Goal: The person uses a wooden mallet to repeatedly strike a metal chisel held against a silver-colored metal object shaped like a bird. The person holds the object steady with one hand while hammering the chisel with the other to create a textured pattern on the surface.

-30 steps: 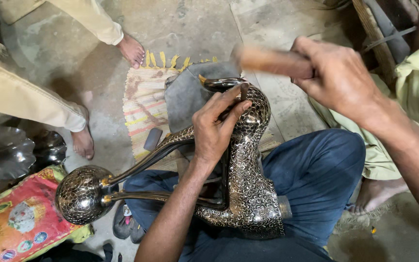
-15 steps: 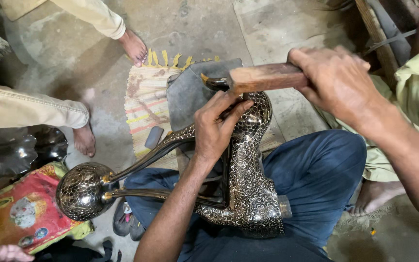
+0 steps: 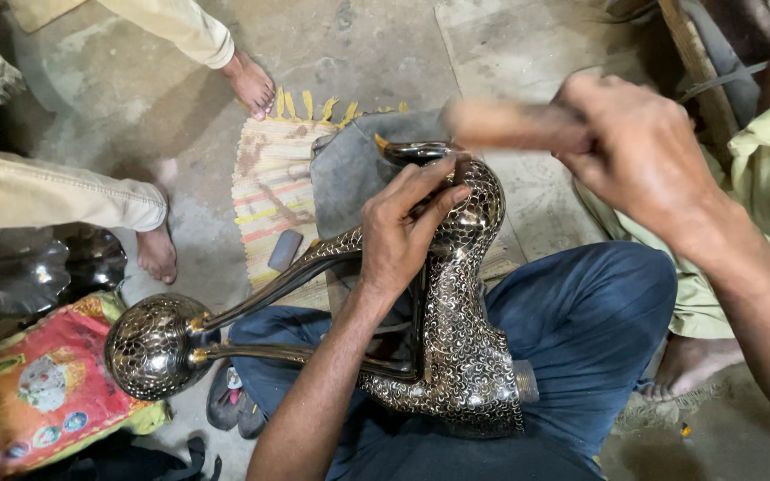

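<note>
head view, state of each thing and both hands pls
engraved silver-and-black metal vessel: upright on the lap, curved neck gripped near the top
left hand: closed around the vessel's neck
right hand: shut on a wooden handle
wooden handle: raised level above the vessel, blurred
striped woven mat: flat on the floor

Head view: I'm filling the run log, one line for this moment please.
left hand grips patterned metal bird figure on lap | right hand holds wooden mallet above it | striped mat beneath

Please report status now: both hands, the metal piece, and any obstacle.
Left hand grips the engraved metal bird figure at its neck. Right hand holds wooden mallet just above its head. Nothing between them.
</note>
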Motion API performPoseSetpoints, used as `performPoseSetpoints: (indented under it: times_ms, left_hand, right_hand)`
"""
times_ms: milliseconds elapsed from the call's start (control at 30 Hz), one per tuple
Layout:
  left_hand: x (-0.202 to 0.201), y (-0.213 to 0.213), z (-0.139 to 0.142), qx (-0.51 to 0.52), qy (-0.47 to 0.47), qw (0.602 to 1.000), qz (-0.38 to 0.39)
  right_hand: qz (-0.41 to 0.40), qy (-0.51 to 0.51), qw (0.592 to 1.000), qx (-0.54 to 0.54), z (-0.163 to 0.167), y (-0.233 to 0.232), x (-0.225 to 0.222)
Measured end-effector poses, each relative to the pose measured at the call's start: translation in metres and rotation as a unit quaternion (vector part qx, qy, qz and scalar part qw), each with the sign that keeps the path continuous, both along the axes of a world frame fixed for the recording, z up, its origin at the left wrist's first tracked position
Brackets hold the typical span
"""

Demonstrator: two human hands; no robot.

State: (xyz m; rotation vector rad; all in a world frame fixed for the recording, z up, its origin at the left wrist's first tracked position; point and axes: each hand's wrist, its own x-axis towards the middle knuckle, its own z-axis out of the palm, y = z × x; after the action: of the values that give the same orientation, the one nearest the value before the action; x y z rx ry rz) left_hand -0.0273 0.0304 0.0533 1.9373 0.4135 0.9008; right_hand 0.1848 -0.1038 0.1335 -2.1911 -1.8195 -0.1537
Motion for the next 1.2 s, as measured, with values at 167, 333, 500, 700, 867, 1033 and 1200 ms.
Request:
performPoseSetpoints:
  times_ms: [167, 333, 500, 700, 867, 1033, 1200]
  left_hand:
    - [0.000, 0.002, 0.003, -0.013, 0.000, 1.000, -0.010]
    - [0.002, 0.004, 0.000, -0.019, 0.008, 1.000, -0.008]
    - [0.002, 0.005, -0.003, -0.007, 0.018, 1.000, -0.005]
    - [0.001, 0.006, -0.002, -0.020, -0.022, 0.999, -0.027]
    - [0.001, 0.006, -0.002, -0.029, -0.010, 0.999, -0.028]
    - [0.001, 0.008, -0.002, -0.013, 0.000, 1.000, -0.025]
    - [-0.002, 0.008, -0.002, 0.006, 0.026, 0.999, -0.017]
  right_hand:
    - [0.027, -0.128, 0.991, 0.012, 0.001, -0.003, 0.001]
    - [-0.009, -0.039, 0.999, -0.010, -0.004, -0.002, 0.001]
    - [-0.083, 0.158, 0.983, -0.042, -0.014, 0.001, 0.004]
    - [-0.039, 0.143, 0.989, 0.000, -0.029, -0.006, 0.011]
    - [-0.031, 0.037, 0.998, 0.035, -0.033, -0.008, 0.010]
    - [-0.019, 0.074, 0.997, 0.025, -0.025, -0.005, 0.003]
    - [-0.046, 0.135, 0.989, 0.033, -0.020, -0.006, -0.005]
